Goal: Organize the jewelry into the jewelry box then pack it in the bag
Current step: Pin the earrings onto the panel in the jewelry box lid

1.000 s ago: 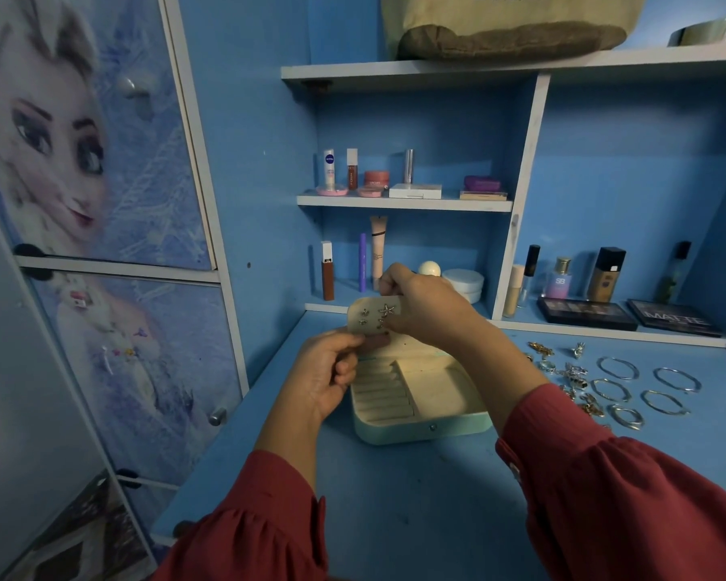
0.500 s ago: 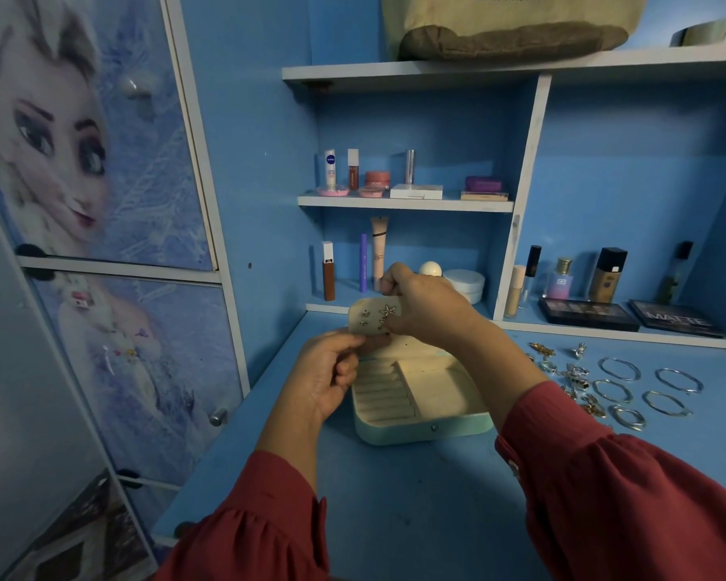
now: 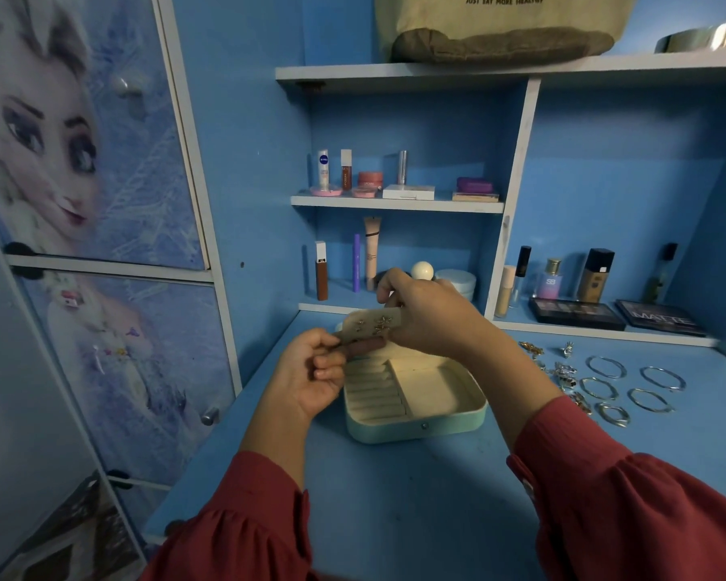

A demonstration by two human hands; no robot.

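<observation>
Nothing has moved since earlier frame: both hands still hold earring card [image 3: 369, 327] above open jewelry box [image 3: 416, 406] mid-desk. Left hand [image 3: 311, 375] pinches card's lower-left corner, right hand [image 3: 426, 314] pinches its right edge. Bangles [image 3: 629, 385] near desk's right edge.

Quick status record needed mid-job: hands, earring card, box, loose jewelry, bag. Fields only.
left hand: pinches the lower left edge of the earring card
right hand: holds the card's right end, fingers curled over it
earring card: held above the box's back edge, several small earrings pinned on it
jewelry box: open on the desk, ring rolls left, open compartment right; both look empty
bangles: six loose on the desk, right of the box
small jewelry pieces: loose cluster between box and bangles
bag: on the top shelf, not yet used
</observation>
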